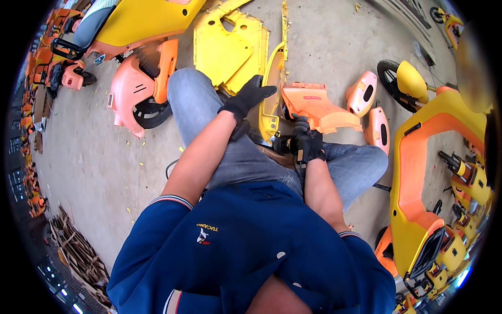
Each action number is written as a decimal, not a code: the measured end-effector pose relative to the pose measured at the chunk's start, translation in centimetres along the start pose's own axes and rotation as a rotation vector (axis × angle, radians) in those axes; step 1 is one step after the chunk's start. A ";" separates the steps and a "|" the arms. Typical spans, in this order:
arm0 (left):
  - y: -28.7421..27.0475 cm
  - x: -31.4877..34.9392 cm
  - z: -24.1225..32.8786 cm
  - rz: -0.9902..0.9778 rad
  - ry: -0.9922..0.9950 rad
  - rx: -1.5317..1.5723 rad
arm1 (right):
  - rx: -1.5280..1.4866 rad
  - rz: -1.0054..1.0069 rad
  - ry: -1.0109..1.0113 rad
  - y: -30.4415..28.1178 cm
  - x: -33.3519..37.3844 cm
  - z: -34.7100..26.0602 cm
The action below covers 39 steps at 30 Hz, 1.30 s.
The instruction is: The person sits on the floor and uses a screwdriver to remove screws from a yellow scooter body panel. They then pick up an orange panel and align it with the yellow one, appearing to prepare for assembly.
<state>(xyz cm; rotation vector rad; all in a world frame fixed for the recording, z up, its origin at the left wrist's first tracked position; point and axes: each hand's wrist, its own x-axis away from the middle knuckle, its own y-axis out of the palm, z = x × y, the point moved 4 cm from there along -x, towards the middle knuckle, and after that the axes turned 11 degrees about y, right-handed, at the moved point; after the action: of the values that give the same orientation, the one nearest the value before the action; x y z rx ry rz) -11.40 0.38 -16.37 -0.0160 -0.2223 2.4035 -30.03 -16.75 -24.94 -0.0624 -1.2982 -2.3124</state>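
Between my bent legs stands a long, narrow yellow plastic panel (269,107) with a curved edge and small holes at its near end. My left hand (248,100), in a black glove, reaches over its left side. The fingers stretch to the right with their tips at the panel, and the thumb is apart. At the panel's near right end is my right hand (308,140), gloved in black too. Its fingers are curled, closed around a dark object (283,144) beside the panel; its kind cannot be made out. An orange plastic cover (312,104) lies just beyond that hand.
Flat yellow panels (230,49) lie ahead on the concrete floor (125,183). Two pink-orange covers with dark slots (362,94) sit to the right. A pink-orange front part with a wheel (137,94) is at left. A yellow-orange scooter frame (405,183) stands at right.
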 end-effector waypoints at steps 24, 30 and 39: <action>-0.2 1.2 1.1 0.112 0.013 0.136 | 0.171 -0.046 -0.010 1.6 -6.1 -1.9; 0.4 0.8 0.7 0.097 0.040 0.066 | 0.071 0.089 0.033 0.2 -5.3 -1.1; 0.9 0.2 1.0 0.079 0.040 0.095 | 1.427 0.862 -0.478 -1.3 -4.4 -3.6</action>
<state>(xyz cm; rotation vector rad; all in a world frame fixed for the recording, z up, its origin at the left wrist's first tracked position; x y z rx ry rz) -12.20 -0.34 -15.51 -0.0300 -0.0907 2.4872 -26.02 -17.42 -29.10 -0.5603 -2.2354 -0.3884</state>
